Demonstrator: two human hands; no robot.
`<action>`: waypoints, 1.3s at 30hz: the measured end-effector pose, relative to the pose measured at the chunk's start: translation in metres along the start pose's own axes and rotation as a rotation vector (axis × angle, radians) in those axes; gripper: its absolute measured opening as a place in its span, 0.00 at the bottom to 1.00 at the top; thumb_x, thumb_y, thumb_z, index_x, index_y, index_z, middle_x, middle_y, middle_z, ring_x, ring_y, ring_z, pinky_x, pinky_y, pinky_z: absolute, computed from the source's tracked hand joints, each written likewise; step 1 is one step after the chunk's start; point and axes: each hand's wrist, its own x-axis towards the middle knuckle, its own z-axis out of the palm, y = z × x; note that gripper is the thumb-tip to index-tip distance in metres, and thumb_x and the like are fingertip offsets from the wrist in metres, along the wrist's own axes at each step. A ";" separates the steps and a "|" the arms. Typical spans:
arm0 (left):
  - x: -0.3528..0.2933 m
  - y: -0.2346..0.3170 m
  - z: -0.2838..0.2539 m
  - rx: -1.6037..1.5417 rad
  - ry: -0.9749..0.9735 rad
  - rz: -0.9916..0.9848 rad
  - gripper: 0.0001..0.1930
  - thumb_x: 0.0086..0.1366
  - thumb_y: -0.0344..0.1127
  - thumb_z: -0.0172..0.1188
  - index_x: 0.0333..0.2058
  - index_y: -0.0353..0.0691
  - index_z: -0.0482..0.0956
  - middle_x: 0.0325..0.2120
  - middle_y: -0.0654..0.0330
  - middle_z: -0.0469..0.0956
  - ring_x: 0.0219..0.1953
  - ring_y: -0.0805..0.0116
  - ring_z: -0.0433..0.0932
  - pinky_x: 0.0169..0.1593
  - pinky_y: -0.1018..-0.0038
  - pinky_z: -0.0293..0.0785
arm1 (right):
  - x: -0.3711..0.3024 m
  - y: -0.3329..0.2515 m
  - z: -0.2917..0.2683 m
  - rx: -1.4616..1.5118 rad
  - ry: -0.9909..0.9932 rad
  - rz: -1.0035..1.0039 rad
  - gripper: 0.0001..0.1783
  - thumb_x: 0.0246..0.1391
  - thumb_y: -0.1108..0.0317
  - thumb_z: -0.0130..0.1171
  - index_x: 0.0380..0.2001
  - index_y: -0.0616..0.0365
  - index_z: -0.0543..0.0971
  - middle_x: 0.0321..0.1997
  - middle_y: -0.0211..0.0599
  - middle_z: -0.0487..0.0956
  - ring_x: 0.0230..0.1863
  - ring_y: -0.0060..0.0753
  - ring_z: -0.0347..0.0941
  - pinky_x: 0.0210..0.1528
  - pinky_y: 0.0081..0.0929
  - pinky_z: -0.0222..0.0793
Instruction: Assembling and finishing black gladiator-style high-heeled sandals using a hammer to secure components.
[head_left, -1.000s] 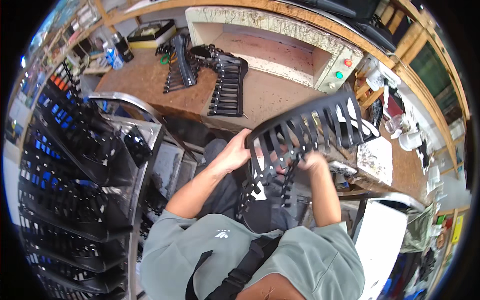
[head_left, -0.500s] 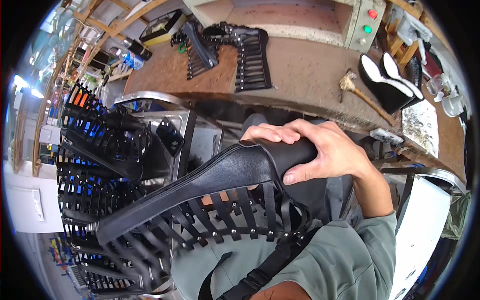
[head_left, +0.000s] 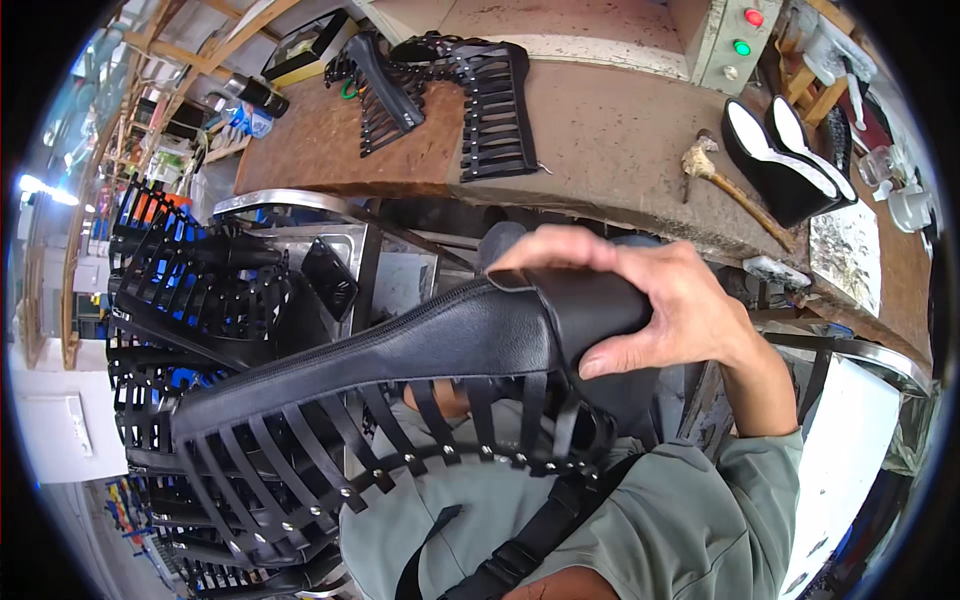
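Observation:
A tall black strappy boot (head_left: 440, 335) lies across the middle of the view, tilted, its foot end at the right and its shaft reaching to the lower left. A zipper runs along its upper edge, and studded straps hang below like a ladder. My right hand (head_left: 690, 305) is closed round the smooth black foot end, thumb on the near side and fingers over the far side. Behind the straps a patch of skin shows, seemingly my left hand (head_left: 440, 397); its fingers are hidden by the boot.
More strappy boots (head_left: 200, 290) are heaped at the left beside a black phone (head_left: 328, 280) on a metal surface. The workbench (head_left: 600, 130) beyond holds strappy uppers (head_left: 495, 110), a hammer (head_left: 735, 190), black wedges with white tops (head_left: 775, 165) and a machine with buttons (head_left: 735, 50).
The boot's shaft has shifted slightly left, and its straps have swung. My right hand has moved slightly right with the foot end, its fingers now more arched.

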 end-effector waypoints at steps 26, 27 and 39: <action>0.095 0.046 -0.032 1.230 -0.480 -0.080 0.41 0.26 0.39 0.77 0.47 0.35 0.77 0.43 0.51 0.74 0.45 0.56 0.76 0.46 0.68 0.72 | -0.030 0.019 0.036 1.069 0.233 0.412 0.48 0.51 0.50 0.63 0.63 0.69 0.50 0.58 0.44 0.67 0.61 0.35 0.62 0.62 0.33 0.58; 0.095 0.038 -0.038 1.221 -0.486 -0.081 0.41 0.26 0.39 0.77 0.47 0.35 0.77 0.43 0.51 0.74 0.45 0.56 0.76 0.46 0.68 0.72 | -0.032 0.022 0.040 1.067 0.242 0.419 0.48 0.51 0.50 0.63 0.63 0.69 0.50 0.58 0.44 0.67 0.61 0.35 0.62 0.62 0.33 0.58; -0.004 -0.092 -0.122 -0.476 0.542 -0.501 0.28 0.68 0.56 0.41 0.58 0.44 0.66 0.52 0.65 0.72 0.50 0.61 0.73 0.54 0.65 0.70 | -0.010 0.146 0.159 2.137 0.066 0.181 0.33 0.61 0.42 0.44 0.59 0.56 0.66 0.54 0.38 0.74 0.51 0.32 0.72 0.55 0.31 0.69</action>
